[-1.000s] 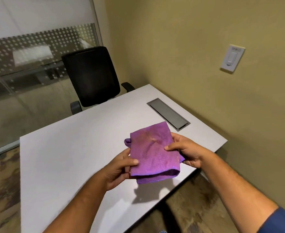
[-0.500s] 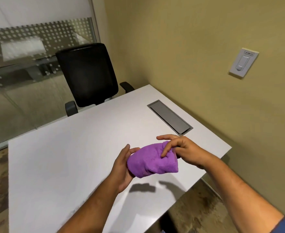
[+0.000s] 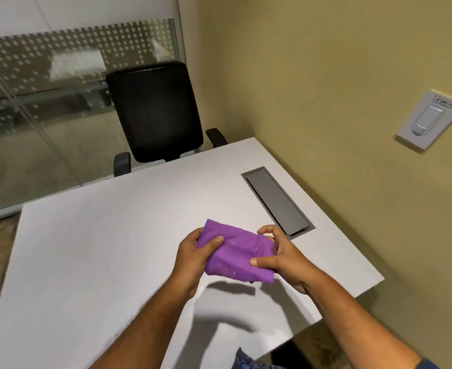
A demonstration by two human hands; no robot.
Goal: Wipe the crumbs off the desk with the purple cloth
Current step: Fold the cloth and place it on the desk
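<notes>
A folded purple cloth [image 3: 237, 253] is held in the air a little above the white desk [image 3: 99, 249], casting a shadow on it. My left hand [image 3: 194, 258] grips its left edge, thumb on top. My right hand [image 3: 282, 258] pinches its right edge between thumb and fingers. I cannot make out any crumbs on the desk surface.
A grey cable hatch [image 3: 277, 201] is set into the desk near the right wall. A black office chair [image 3: 157, 113] stands at the far side, in front of a glass partition. A wall switch [image 3: 430, 119] is on the tan wall at right.
The cloth went from spread upright between both hands to bunched, and is now folded flatter and held at both ends. The view has moved closer over the desk.
</notes>
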